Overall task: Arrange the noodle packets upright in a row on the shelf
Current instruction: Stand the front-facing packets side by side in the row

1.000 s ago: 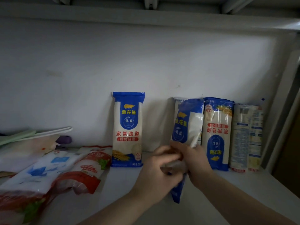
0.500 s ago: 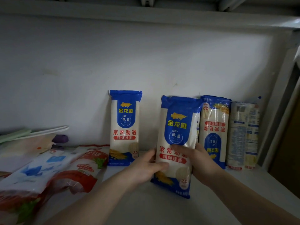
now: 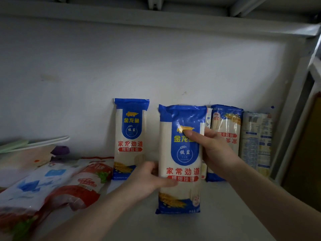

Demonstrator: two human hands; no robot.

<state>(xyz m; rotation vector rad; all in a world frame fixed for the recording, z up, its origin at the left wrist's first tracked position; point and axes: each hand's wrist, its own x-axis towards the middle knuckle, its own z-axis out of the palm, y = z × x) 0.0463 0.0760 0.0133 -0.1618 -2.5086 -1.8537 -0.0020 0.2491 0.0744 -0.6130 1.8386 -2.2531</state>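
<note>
A blue-and-white noodle packet [image 3: 180, 160] stands upright on the white shelf [image 3: 225, 214], held from both sides. My left hand [image 3: 147, 180] grips its lower left edge. My right hand [image 3: 213, 150] holds its upper right side, thumb across the blue label. Another upright packet [image 3: 131, 138] leans on the back wall to the left. To the right stand an upside-down packet [image 3: 225, 136] and a packet showing its printed back [image 3: 257, 141]. One more packet [image 3: 208, 119] is mostly hidden behind the held one.
Red-and-white bags [image 3: 73, 186] and a blue-and-white bag [image 3: 34, 183] lie flat at the left. Behind them are flat pale items [image 3: 31, 143] and a purple object [image 3: 60, 150]. A shelf frame post [image 3: 291, 119] closes the right side; a shelf board [image 3: 156, 16] runs above.
The held packet went from tilted and low to upright facing front, then moved up and back. My right hand slid up to its top; my left stayed low.
</note>
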